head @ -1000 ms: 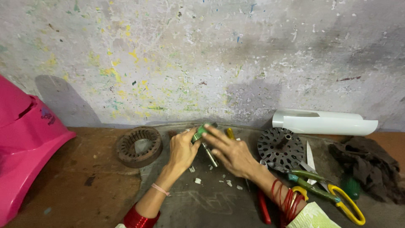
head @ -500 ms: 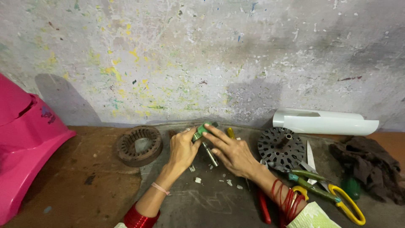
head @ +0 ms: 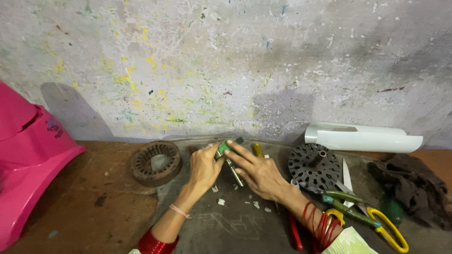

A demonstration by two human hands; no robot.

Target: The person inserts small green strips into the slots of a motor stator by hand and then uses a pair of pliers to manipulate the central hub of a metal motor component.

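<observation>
My left hand (head: 204, 167) and my right hand (head: 256, 171) meet over a grey mat (head: 226, 226) on the bench. Both grip a small green tool (head: 222, 149) with a metal shaft (head: 235, 171) that slants down between them. My left thumb and fingers close on the green end. The fingers of my right hand lie along the shaft and reach to the green part. Small white scraps (head: 220, 202) lie on the mat just below my hands. A yellow-handled tool (head: 257, 149) pokes out behind my right hand.
A rusty ring-shaped stator core (head: 156, 162) lies left of my hands. A dark round rotor (head: 314, 166) sits to the right, with green-handled pliers (head: 346, 201), yellow-handled scissors (head: 388, 230) and a dark rag (head: 412, 188). A white curved plastic piece (head: 362, 138) rests by the wall. A pink cover (head: 28, 155) stands at left.
</observation>
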